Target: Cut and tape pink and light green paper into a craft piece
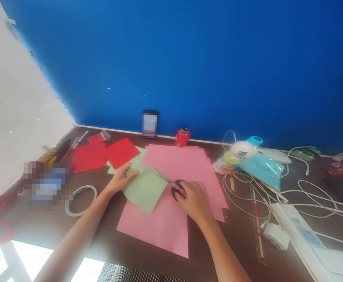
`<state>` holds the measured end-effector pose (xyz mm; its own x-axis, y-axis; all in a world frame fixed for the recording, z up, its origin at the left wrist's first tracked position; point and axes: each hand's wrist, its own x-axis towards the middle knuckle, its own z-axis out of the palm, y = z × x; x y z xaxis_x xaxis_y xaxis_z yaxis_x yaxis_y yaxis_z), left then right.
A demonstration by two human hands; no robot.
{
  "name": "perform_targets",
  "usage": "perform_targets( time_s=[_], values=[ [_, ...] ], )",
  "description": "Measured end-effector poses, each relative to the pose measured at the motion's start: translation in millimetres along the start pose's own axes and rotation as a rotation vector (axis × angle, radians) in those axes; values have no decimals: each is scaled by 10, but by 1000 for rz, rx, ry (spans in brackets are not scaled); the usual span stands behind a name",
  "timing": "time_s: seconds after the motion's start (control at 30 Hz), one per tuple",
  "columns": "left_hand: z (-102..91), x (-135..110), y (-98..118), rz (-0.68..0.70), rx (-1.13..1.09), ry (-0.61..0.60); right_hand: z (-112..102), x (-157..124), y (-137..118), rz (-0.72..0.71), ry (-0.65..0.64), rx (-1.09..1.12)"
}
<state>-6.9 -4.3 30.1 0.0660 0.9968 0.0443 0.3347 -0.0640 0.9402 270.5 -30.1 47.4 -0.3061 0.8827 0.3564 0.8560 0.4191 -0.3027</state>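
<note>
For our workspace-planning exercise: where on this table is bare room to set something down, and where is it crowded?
Bare table lies between the pink sheets and the wrapped stick, and in front of the tape roll. Crowded: the right side, with cables and power strip.

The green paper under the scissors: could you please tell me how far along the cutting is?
Early, I think. Done: the green sheet lies on the pink sheets. In hand: the left hand steadies it while the right hand holds the scissors, blades at its upper edge. Left: most of the sheet looks uncut, and the red sheets lie untouched.
</note>
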Motion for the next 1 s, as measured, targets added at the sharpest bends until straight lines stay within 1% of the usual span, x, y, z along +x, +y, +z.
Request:
perform_targets(
  time_s=[0.23,0.43,0.67,0.73,0.83,1.0],
  values=[
    [-9,2,-2,-36,-21,-18,-28,4,-17,17,-28,-21],
    [-6,9,-11,-35,11,12,-38,8,-20,28,-49,-6],
    [-11,13,-14,-57,-2,10,-81,17,-46,80,-150,57],
    [-11,10,4,-71,-31,12,-88,19,-43,111,-192,113],
    [-6,4,43,-116,-131,2,-68,5,-21,189,-271,250],
    [-2,-12,86,-191,-348,-36,-50,-22,-10,343,-441,605]
  ],
)
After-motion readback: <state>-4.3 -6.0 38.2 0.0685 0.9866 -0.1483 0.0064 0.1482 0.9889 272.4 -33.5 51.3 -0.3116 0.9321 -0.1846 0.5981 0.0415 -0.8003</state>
